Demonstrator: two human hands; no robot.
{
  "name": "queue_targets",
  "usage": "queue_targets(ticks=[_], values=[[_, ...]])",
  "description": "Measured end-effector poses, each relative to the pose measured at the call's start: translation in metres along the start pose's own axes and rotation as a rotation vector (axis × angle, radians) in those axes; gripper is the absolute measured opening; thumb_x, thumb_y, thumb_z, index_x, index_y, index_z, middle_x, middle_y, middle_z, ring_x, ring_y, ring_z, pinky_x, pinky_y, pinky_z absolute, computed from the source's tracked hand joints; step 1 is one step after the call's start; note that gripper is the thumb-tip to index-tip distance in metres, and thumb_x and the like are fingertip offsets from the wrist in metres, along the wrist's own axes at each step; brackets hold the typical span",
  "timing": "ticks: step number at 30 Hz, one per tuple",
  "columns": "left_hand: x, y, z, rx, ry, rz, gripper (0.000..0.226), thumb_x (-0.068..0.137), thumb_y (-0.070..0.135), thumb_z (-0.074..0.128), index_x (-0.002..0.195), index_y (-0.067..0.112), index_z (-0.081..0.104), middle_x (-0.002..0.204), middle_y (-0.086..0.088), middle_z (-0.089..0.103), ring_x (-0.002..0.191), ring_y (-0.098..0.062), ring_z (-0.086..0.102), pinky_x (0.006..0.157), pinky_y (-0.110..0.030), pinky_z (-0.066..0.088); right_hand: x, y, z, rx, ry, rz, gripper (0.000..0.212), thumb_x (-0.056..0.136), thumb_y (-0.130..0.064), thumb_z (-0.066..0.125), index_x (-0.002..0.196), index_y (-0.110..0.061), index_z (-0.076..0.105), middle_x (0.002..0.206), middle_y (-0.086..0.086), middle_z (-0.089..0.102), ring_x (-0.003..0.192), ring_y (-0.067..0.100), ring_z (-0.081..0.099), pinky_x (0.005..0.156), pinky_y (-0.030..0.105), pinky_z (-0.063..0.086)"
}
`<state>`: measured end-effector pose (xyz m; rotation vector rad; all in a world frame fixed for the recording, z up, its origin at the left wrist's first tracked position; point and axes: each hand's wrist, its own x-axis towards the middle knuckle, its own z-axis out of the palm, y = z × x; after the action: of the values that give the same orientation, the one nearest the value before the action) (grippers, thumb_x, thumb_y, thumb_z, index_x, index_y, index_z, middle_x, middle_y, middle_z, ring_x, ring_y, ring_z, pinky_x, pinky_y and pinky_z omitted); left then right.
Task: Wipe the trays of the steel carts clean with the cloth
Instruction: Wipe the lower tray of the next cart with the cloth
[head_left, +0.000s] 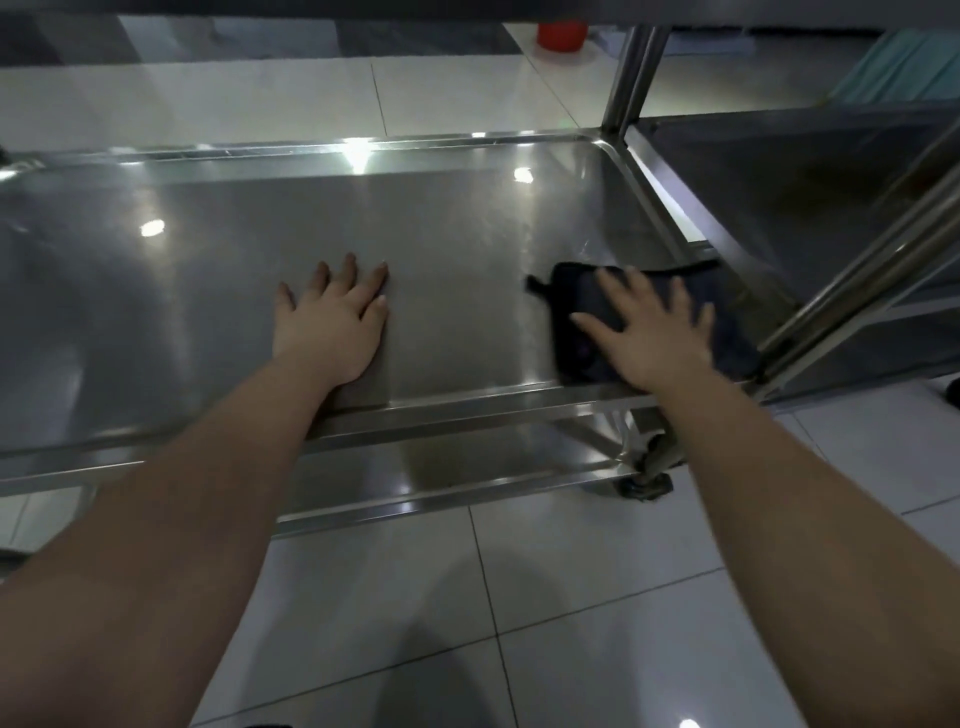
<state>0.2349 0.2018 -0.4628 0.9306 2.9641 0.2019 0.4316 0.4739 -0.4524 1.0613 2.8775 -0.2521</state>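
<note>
View from above a wide steel tray (467, 218), the middle shelf of a cart standing on pale floor tiles. Left of the tray's centre, the left hand (332, 322) lies palm down on bare steel, fingers straight and close together, grasping nothing. It probably steadies the person or holds the cart from rolling. At the tray's near right corner lies a dark folded cloth (571, 301). The right hand (654, 332) presses flat on it with fingers spread and straight, not curled round it. The spread likely keeps the whole cloth against the metal for wiping. Behind the tray's far right corner rises an upright post (631, 73). Right of the tray, just beside it, stands a second cart (805, 208) with its own tray. Under the tray's near right corner a caster (647, 483) shows.
</note>
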Motion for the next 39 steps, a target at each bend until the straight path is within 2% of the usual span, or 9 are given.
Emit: queue_targets(ticks=[6, 10, 14, 17, 20, 23, 29, 33, 39], values=[[0.0, -0.004, -0.001, -0.077, -0.018, -0.008, 0.049, 0.103, 0.044, 0.02, 0.152, 0.045, 0.016, 0.164, 0.005, 0.01, 0.15, -0.026, 0.005, 0.114, -0.063, 0.001, -0.01, -0.028, 0.009, -0.038, -0.015, 0.038, 0.078, 0.08, -0.087, 0.007, 0.149, -0.054, -0.006, 0.163, -0.014, -0.009, 0.148, 0.039, -0.011, 0.114, 0.064, -0.006], [-0.014, -0.011, -0.02, -0.627, 0.109, 0.088, 0.047, 0.104, 0.024, 0.034, 0.147, 0.042, 0.032, 0.163, 0.0, 0.015, 0.15, -0.022, -0.002, 0.113, -0.053, -0.015, -0.034, -0.118, 0.027, -0.001, 0.005, -0.124, 0.077, 0.082, -0.084, 0.008, 0.15, -0.051, -0.004, 0.163, -0.012, -0.008, 0.146, 0.043, -0.014, 0.11, 0.068, -0.011], [-0.042, -0.038, -0.047, -0.633, 0.119, 0.212, 0.045, 0.102, 0.022, 0.038, 0.142, 0.043, 0.036, 0.162, -0.004, 0.015, 0.149, -0.02, -0.005, 0.109, -0.037, -0.02, -0.07, -0.232, 0.044, -0.057, -0.047, -0.298, 0.078, 0.083, -0.082, 0.01, 0.151, -0.047, -0.005, 0.163, -0.011, -0.009, 0.144, 0.047, -0.019, 0.102, 0.071, -0.018], [-0.064, -0.049, -0.059, -0.606, 0.095, 0.161, 0.043, 0.106, 0.029, 0.033, 0.148, 0.035, 0.036, 0.162, -0.006, 0.014, 0.15, -0.023, -0.006, 0.114, -0.041, -0.016, -0.091, -0.278, 0.047, -0.082, -0.139, -0.416, 0.078, 0.086, -0.079, 0.015, 0.152, -0.043, -0.008, 0.162, -0.013, -0.016, 0.143, 0.043, -0.024, 0.103, 0.07, -0.019], [-0.085, -0.043, -0.058, -0.518, 0.106, 0.058, 0.044, 0.107, 0.032, 0.027, 0.15, 0.033, 0.032, 0.163, -0.006, 0.014, 0.15, -0.027, -0.002, 0.119, -0.049, -0.008, -0.089, -0.258, 0.034, 0.056, -0.074, -0.503, 0.069, 0.095, -0.066, 0.023, 0.154, -0.041, 0.001, 0.164, -0.011, -0.009, 0.146, 0.037, -0.021, 0.112, 0.063, -0.015], [-0.089, -0.02, -0.044, -0.223, 0.183, -0.057, 0.046, 0.106, 0.037, 0.027, 0.152, 0.032, 0.029, 0.163, -0.008, 0.011, 0.15, -0.032, -0.001, 0.117, -0.054, -0.007, -0.071, -0.198, 0.023, 0.132, 0.155, -0.347, 0.057, 0.101, -0.052, 0.024, 0.155, -0.033, 0.016, 0.165, -0.004, 0.001, 0.148, 0.035, -0.014, 0.118, 0.052, -0.005], [-0.072, 0.043, -0.005, -0.075, -0.045, -0.151, 0.055, 0.101, 0.055, 0.013, 0.153, 0.045, -0.002, 0.164, 0.002, -0.01, 0.147, -0.037, -0.017, 0.106, -0.071, -0.017, -0.06, -0.162, 0.032, 0.151, 0.012, -0.27, 0.053, 0.105, -0.045, 0.013, 0.155, -0.028, 0.021, 0.163, -0.007, 0.013, 0.151, 0.025, -0.001, 0.118, 0.049, -0.006], [-0.075, 0.007, -0.001, -0.013, -0.012, -0.162, 0.072, 0.081, 0.082, -0.001, 0.148, 0.055, -0.001, 0.163, 0.009, -0.007, 0.145, -0.042, -0.02, 0.092, -0.073, -0.029, -0.056, -0.161, 0.036, 0.125, 0.04, -0.283, 0.055, 0.103, -0.048, 0.01, 0.154, -0.032, 0.022, 0.163, -0.009, 0.013, 0.151, 0.023, 0.001, 0.118, 0.053, -0.005], [-0.083, -0.11, -0.02, -0.003, -0.047, -0.306, 0.078, 0.074, 0.09, 0.005, 0.146, 0.06, 0.001, 0.163, 0.013, -0.004, 0.147, -0.039, -0.013, 0.101, -0.077, -0.014, -0.056, -0.177, 0.034, -0.046, 0.014, -0.227, 0.058, 0.101, -0.055, 0.019, 0.155, -0.035, 0.011, 0.164, -0.008, 0.005, 0.151, 0.026, -0.003, 0.114, 0.064, -0.005]])
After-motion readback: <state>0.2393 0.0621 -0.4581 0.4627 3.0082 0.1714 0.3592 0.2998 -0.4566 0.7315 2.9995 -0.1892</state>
